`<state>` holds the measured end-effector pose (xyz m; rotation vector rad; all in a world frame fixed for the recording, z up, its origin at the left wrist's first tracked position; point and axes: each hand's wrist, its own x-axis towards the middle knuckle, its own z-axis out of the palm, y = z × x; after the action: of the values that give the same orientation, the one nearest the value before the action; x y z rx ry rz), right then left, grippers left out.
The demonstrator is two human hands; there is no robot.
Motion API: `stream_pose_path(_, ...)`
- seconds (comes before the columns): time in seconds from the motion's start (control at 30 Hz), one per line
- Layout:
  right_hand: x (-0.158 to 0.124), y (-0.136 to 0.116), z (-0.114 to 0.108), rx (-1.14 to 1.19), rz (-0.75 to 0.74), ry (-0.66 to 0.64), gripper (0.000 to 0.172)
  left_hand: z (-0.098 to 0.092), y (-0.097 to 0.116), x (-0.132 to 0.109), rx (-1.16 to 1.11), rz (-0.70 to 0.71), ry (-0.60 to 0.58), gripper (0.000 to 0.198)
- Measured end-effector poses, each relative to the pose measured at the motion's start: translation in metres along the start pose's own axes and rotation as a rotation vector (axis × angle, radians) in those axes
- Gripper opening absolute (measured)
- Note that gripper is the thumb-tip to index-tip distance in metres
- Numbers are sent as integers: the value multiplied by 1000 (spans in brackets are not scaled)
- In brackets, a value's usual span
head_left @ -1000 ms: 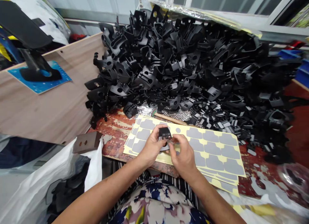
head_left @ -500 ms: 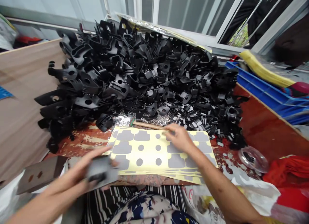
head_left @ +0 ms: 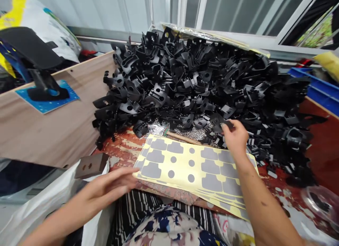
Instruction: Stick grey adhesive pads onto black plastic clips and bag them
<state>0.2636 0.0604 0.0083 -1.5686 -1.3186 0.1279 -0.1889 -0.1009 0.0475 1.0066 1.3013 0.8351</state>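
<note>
My right hand [head_left: 235,134] reaches to the near edge of a heap of black plastic parts [head_left: 182,72], its fingers closed on one black plastic part [head_left: 217,121]. Empty, with its fingers apart, my left hand [head_left: 113,184] hovers by the left end of the sticker sheets [head_left: 181,170]. These lie stacked in front of me, yellow with grey pad-shaped and round stickers; some spots on the top sheet are bare yellow. A thin wooden-handled tool [head_left: 184,138] lies just behind them.
Loose metal pins [head_left: 197,133] and small black-and-grey pieces surround the heap's front. Left stand a brown block with two holes [head_left: 91,165], a white sack [head_left: 59,187] and a black stand on a blue plate [head_left: 47,92]. Right are a clear round tub [head_left: 321,203] and a blue crate [head_left: 321,88].
The grey-black part has left my left hand, which is now empty and spread. My right hand has gone from the sticker sheet to the heap and grips a black part. The view turned left.
</note>
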Motion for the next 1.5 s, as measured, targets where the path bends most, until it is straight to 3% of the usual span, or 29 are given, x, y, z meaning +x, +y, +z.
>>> stream_pose_path(0.07, -47, -26, 9, 327, 176, -155, 20, 46, 1, 31, -23, 17, -165, 67)
stream_pose_path(0.17, -117, -70, 30, 530, 207, -487, 13, 115, 1, 69, -274, 140, -160, 91)
stream_pose_path(0.27, -150, -94, 41, 502, 121, -601, 6, 145, 1, 91, -445, 198, -133, 73)
stream_pose_path(0.37, -148, -91, 40, 395, 76, -553, 11, 133, 5, 111, -513, 132, -59, 57)
stream_pose_path(0.5, -139, -71, 43, 308, 44, -505, 20, 100, 3, 137, -548, -53, -43, 55)
stream_pose_path(0.6, -140, -62, 46, 305, 60, -531, 22, 90, -6, 146, -578, -73, -63, 56)
stream_pose_path(0.67, -137, -61, 41, 361, 103, -641, 23, 89, -11, 149, -595, -69, -64, 56)
stream_pose_path(0.8, -120, -63, 16, 552, 175, -1136, 20, 89, -12, 150, -640, -81, -9, 48)
stream_pose_path(0.87, -113, -65, 5, 621, 174, -1228, 17, 90, -10, 149, -657, -72, 8, 48)
stream_pose_path(0.9, -112, -66, 2, 652, 172, -1177, 18, 90, -9, 147, -662, -64, 12, 49)
stream_pose_path(0.97, -113, -69, 0, 684, 164, -935, 21, 93, -6, 140, -678, -43, -27, 50)
stream_pose_path(1.03, -117, -73, 3, 670, 163, -662, 23, 100, -3, 128, -700, -31, -128, 51)
stream_pose_path(1.1, -122, -78, 7, 636, 159, -507, 23, 110, -1, 116, -724, -41, -233, 48)
stream_pose_path(1.27, -132, -84, 19, 575, 142, -420, 17, 134, 1, 98, -786, -64, -343, 37)
stream_pose_path(1.5, -140, -79, 29, 557, 144, -424, 15, 137, -2, 99, -836, -100, -378, 36)
